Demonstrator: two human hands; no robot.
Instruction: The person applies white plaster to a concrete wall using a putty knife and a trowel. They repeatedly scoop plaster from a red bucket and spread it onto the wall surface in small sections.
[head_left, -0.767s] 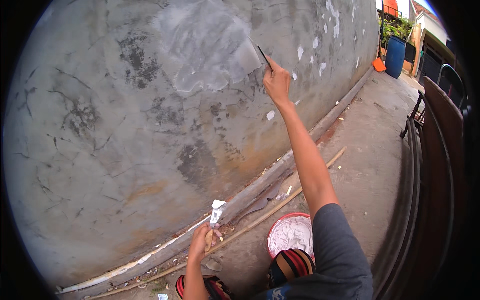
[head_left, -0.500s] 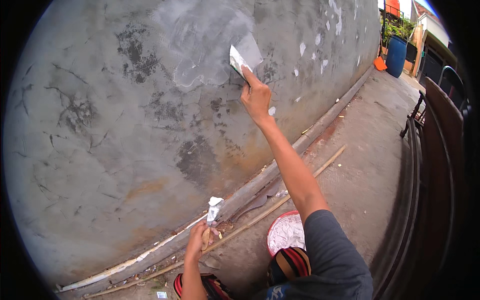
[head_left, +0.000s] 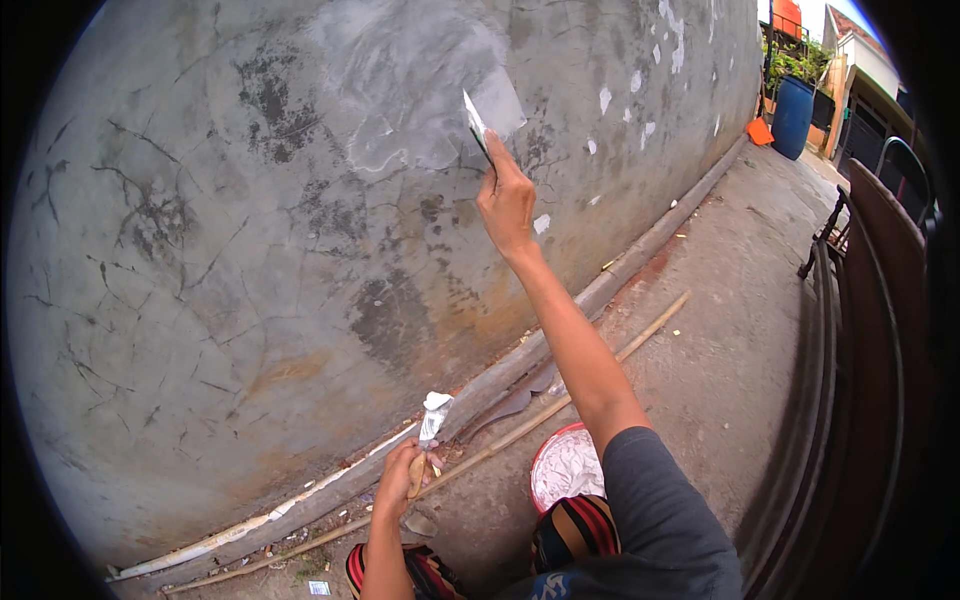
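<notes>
My right hand (head_left: 510, 208) is closed on a flat putty spreader (head_left: 475, 120) with a whitish blade and a dark green edge, seen nearly edge-on. It is held up in front of a smeared pale grey putty patch (head_left: 415, 70) on the wall; whether the blade touches the wall I cannot tell. Lower down, my left hand (head_left: 394, 482) grips the wooden handle of a putty knife (head_left: 430, 428), blade upward, with a lump of white putty (head_left: 437, 400) at its tip. Between my right arm and knees, a red-rimmed bucket (head_left: 534, 478) holds white putty, partly hidden.
The cracked, stained grey wall (head_left: 200, 330) fills the left. A long bamboo pole (head_left: 520, 431) lies on the ground along its foot. At right stands a dark bench-like piece (head_left: 875, 330). A blue barrel (head_left: 793, 117) and an orange object (head_left: 759, 131) are farther off.
The spreader has turned, so its blade shows thinner than before. My right hand has shifted slightly left and down. My left hand, with the putty knife, has moved a little up and right.
</notes>
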